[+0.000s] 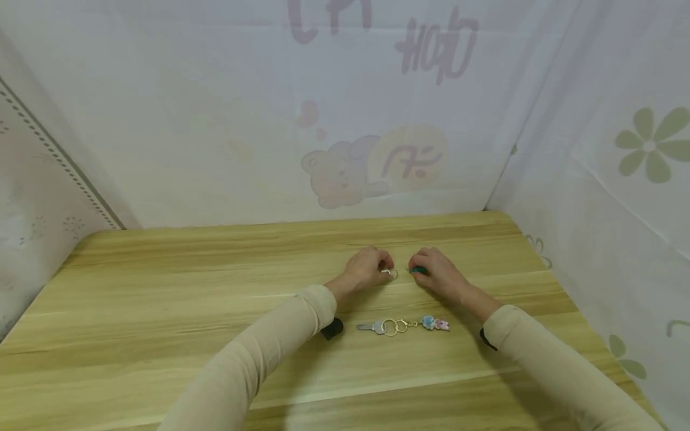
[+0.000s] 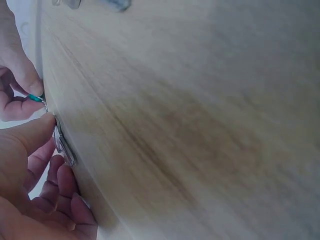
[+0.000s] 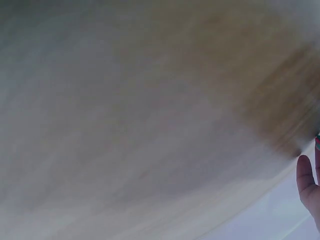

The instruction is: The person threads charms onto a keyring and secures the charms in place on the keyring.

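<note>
My left hand (image 1: 369, 267) pinches a silver key ring (image 1: 395, 274) with a light metal piece, perhaps a key, partly hidden by the fingers. To its right, across a small gap in the head view, my right hand (image 1: 439, 274) pinches a small teal charm (image 1: 419, 270) between thumb and fingers. In the left wrist view, metal (image 2: 62, 142) shows at the left fingertips, close to the teal charm (image 2: 35, 98). Nearer to me lies a key (image 1: 372, 327) on gold rings, joined to a blue and pink figure charm (image 1: 434, 323). Only a few right-hand fingers (image 3: 305, 172) enter the right wrist view.
The wood-grain table (image 1: 178, 287) extends far to the left. Behind it hangs a pale printed cloth (image 1: 215, 120), with more cloth along both sides. A black object (image 1: 332, 329) sits by the left wrist, another (image 1: 487, 340) under the right cuff.
</note>
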A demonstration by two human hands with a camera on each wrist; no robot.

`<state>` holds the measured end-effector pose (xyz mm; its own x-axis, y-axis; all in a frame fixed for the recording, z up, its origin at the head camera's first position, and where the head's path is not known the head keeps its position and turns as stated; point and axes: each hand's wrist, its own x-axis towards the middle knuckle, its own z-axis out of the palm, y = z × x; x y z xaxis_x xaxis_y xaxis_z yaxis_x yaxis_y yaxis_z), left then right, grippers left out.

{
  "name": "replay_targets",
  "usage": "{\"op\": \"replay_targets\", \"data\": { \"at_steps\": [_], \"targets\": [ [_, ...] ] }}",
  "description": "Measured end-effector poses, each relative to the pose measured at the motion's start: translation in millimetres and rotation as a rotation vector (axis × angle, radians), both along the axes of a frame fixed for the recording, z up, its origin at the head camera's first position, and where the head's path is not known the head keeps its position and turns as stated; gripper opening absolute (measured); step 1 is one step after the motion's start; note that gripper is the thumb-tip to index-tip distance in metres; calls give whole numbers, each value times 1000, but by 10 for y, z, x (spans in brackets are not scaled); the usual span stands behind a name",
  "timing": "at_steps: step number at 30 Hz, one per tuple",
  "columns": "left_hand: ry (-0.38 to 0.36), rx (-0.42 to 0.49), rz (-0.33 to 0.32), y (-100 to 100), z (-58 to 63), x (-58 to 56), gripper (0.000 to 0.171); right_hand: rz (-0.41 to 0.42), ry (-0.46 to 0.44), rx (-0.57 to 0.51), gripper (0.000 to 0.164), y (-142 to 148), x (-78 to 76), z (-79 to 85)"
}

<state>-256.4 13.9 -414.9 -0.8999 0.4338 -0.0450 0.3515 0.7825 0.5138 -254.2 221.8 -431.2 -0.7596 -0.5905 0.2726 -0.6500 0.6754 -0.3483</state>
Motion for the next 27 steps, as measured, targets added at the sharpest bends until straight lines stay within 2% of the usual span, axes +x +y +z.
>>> {"op": "replay_targets", "data": {
  "at_steps": [7, 11, 15, 18, 22, 27],
  "targets": [
    [-50, -1, 29, 24, 57, 14, 21, 14, 53, 19, 9, 34, 21, -25],
    [-55, -63, 40, 48, 77, 25, 22, 16, 58, 3, 8, 34, 37, -32],
    [-58, -131, 51, 76, 97, 45, 22, -27, 5, -40, 8, 29, 65, -13],
    [-56, -140, 66, 87, 109, 59, 21, -71, -56, -89, 7, 25, 88, 10],
    [-69, -97, 76, 81, 105, 60, 18, -98, -110, -134, 2, 24, 112, 31],
    [-85, 21, 83, 55, 58, 46, 14, -112, -159, -159, 5, 29, 127, 34]
  ]
}}
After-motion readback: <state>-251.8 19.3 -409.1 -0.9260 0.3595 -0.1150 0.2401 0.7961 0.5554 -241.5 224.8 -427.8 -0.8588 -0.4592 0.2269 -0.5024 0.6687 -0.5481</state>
